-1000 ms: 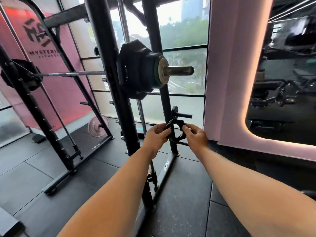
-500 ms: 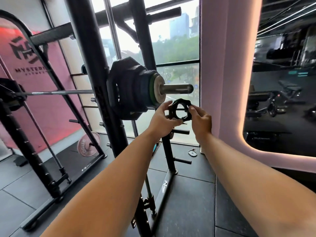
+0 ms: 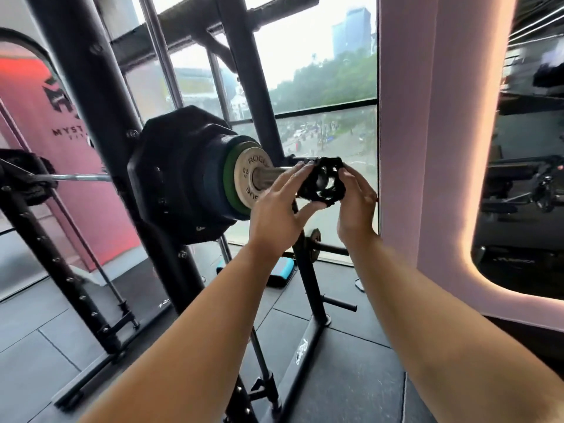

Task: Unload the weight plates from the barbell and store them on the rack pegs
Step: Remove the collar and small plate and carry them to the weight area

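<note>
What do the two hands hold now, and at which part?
Both hold the black ring-shaped barbell collar, at the end of the steel barbell sleeve: the left hand pinches its left rim, the right hand its right rim.

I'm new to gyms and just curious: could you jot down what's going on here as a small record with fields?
activity: a person handles a black collar at the outer end of the barbell sleeve
left hand: pinches the collar's left side
right hand: holds its right side
on the sleeve: silver plate outermost, then green plate, then big black plates
collar threaded on sleeve: cannot tell
storage: rack pegs below, one carrying a small plate
</note>
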